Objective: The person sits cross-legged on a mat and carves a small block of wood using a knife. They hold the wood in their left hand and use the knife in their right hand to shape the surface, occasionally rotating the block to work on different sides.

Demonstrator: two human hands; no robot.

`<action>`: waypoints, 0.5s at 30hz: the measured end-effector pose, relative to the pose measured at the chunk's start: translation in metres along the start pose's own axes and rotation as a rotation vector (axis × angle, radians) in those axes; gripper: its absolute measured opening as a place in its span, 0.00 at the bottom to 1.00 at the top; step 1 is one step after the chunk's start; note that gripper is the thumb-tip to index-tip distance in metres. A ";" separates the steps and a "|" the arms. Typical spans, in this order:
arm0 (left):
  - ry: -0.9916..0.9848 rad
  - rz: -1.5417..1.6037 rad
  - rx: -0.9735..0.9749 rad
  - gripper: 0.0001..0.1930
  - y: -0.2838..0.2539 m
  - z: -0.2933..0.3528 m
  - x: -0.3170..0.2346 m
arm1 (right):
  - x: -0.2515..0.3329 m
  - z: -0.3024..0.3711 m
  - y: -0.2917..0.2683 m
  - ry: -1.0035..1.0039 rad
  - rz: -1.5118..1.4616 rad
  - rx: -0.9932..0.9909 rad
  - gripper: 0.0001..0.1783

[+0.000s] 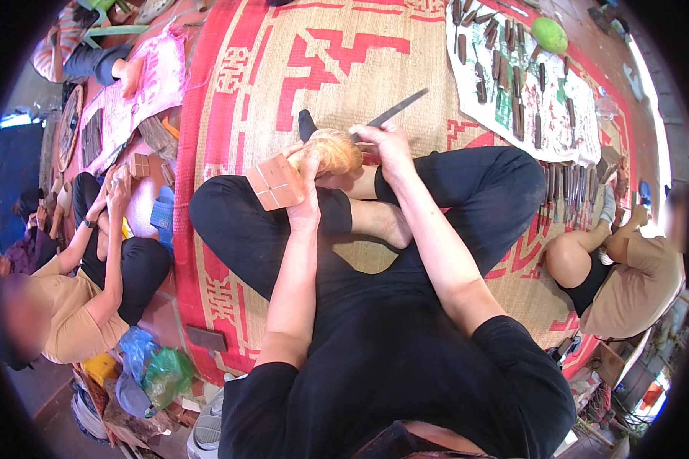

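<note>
In the head view, the left hand (308, 180) is closed around a carved wooden piece (335, 155), its square base left of the fingers, its rounded end right. The right hand (392, 149), curled, grips a dark blade (398, 107) near that end.

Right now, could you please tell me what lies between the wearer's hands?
The yellowish rounded piece lies between the left hand and right hand, in the head view.
</note>
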State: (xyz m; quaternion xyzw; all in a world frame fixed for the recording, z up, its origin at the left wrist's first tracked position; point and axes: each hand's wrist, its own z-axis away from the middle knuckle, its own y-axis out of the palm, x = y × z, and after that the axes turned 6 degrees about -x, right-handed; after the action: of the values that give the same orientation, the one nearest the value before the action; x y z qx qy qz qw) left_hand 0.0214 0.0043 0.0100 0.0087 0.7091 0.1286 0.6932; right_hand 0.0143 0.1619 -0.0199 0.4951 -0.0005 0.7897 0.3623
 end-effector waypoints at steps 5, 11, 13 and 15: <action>0.091 -0.112 0.009 0.17 -0.002 -0.001 0.007 | -0.016 -0.003 0.003 -0.115 0.111 0.043 0.06; 0.012 0.001 0.003 0.17 -0.003 0.000 0.003 | -0.011 -0.016 -0.011 -0.027 -0.070 -0.062 0.06; 0.041 -0.033 0.008 0.17 -0.005 -0.001 0.005 | -0.008 -0.015 -0.014 -0.034 -0.013 -0.067 0.07; 0.005 -0.002 0.002 0.17 -0.003 -0.001 0.003 | -0.005 -0.007 -0.007 -0.038 0.060 -0.068 0.08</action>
State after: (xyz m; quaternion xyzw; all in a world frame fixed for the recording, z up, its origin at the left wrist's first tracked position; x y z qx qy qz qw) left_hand 0.0206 0.0022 0.0066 0.0082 0.7111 0.1271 0.6915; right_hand 0.0137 0.1663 -0.0299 0.4970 -0.0492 0.7903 0.3549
